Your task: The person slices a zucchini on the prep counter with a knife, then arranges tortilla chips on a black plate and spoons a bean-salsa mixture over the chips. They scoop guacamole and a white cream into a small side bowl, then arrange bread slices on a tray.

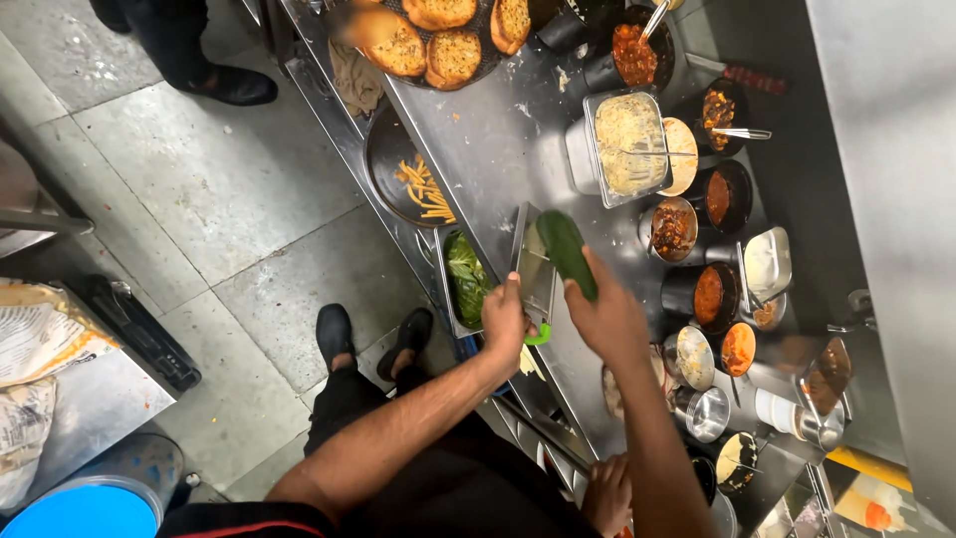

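Right hand (609, 317) is wrapped around a cucumber (566, 251) pressed onto the metal slicer (535, 261); left hand (505, 321) clamps the slicer's lower end on the steel counter (498, 159). I'd keep strokes even, fingertips up, near the sauce bowls (709, 291).

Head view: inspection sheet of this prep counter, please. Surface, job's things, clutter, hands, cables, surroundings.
Surface: steel counter, crumbs and smears on it.
Job's things: cucumber held against a slicer with a green handle; tray of green leaves beside it.
Clutter: rack of toasted bread, plate of fries, tub of grated food, many sauce pots.
Hands: left hand grips the slicer; right hand holds the cucumber. Another person's hand shows at the bottom edge.
Cables: nothing seen.
Surroundings: tiled floor, blue bin, another person's shoe.
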